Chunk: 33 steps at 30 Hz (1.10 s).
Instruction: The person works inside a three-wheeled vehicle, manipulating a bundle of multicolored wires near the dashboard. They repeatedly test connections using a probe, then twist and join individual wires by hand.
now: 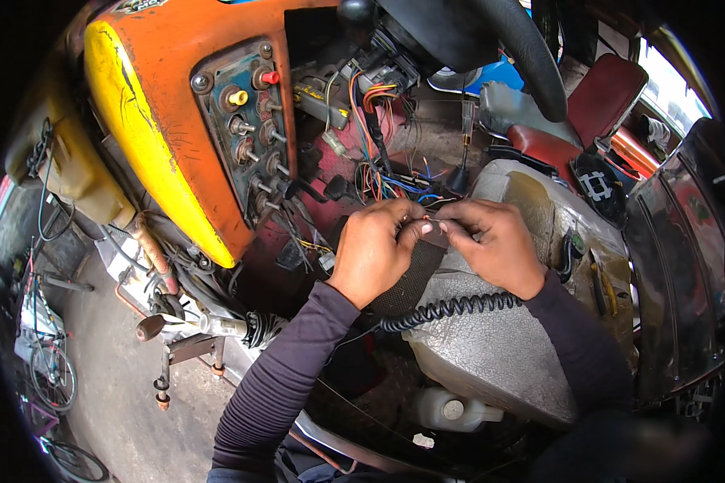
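Observation:
My left hand (379, 249) and my right hand (495, 249) meet near the middle of the view, both closed with fingertips pinching a thin wire (432, 220). A dark mesh mat (407, 286) lies just below them, beside a worn grey seat cushion (487, 342). A black coiled cable (451, 307) crosses the cushion under my wrists. Just beyond my fingers hangs a tangle of coloured wires (379, 181), running from a connector housing (383, 68).
An orange and yellow panel (161, 97) with switches (242, 129) stands left, a black steering wheel (532, 68) at top. Red seats (600, 97) and a dark glossy panel (673, 266) are right. A plastic jug (475, 414) sits low; bicycles (52, 370) stand far left.

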Tool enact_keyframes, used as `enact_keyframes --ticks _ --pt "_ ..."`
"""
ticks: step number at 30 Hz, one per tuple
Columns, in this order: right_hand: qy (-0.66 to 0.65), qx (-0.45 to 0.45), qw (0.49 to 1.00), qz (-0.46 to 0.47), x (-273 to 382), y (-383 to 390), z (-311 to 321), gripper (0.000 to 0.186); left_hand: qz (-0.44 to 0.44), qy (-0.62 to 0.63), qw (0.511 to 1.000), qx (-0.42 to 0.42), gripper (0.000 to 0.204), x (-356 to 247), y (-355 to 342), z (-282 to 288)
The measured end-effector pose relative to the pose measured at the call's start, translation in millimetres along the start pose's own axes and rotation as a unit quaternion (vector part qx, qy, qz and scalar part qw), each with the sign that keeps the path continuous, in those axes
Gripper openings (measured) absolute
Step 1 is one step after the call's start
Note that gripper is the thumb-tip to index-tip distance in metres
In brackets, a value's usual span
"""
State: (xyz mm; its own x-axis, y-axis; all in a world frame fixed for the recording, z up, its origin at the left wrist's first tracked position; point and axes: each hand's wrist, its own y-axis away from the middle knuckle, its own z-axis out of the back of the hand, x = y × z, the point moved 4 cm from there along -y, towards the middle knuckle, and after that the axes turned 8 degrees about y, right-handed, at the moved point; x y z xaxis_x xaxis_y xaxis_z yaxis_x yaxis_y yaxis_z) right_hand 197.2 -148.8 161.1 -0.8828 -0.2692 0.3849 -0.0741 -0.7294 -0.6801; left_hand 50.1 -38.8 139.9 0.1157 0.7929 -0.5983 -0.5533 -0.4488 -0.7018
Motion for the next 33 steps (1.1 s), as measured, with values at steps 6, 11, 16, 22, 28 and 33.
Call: enact_keyframes --ticks 6,11,16,22,28,33 --pt "0.085 -0.016 0.993 0.080 3.4 5.5 0.0 0.017 -0.010 -0.001 1.000 -0.027 0.017 -4.2 -2.3 -6.0" --pt "0.142 -0.038 0.976 0.162 12.7 6.1 2.5 0.021 -0.036 -0.020 0.999 -0.003 0.021 -5.5 -3.5 -10.2" --pt "0.143 -0.077 0.975 0.149 13.6 4.6 4.1 0.022 -0.019 0.007 1.000 -0.007 0.018 -5.4 -4.8 -11.7" --pt "0.093 -0.080 0.989 0.083 10.6 5.5 1.8 0.022 -0.021 0.000 0.999 -0.039 0.010 -11.4 -3.1 -10.8" --pt "0.106 -0.088 0.988 0.074 10.0 4.2 0.4 0.013 -0.031 0.005 0.998 -0.062 0.011 -13.9 -1.6 -11.1" --pt "0.031 -0.014 0.998 -0.046 1.9 3.5 -6.9 0.008 -0.078 -0.027 0.993 -0.087 0.015 -14.3 10.1 -15.3"
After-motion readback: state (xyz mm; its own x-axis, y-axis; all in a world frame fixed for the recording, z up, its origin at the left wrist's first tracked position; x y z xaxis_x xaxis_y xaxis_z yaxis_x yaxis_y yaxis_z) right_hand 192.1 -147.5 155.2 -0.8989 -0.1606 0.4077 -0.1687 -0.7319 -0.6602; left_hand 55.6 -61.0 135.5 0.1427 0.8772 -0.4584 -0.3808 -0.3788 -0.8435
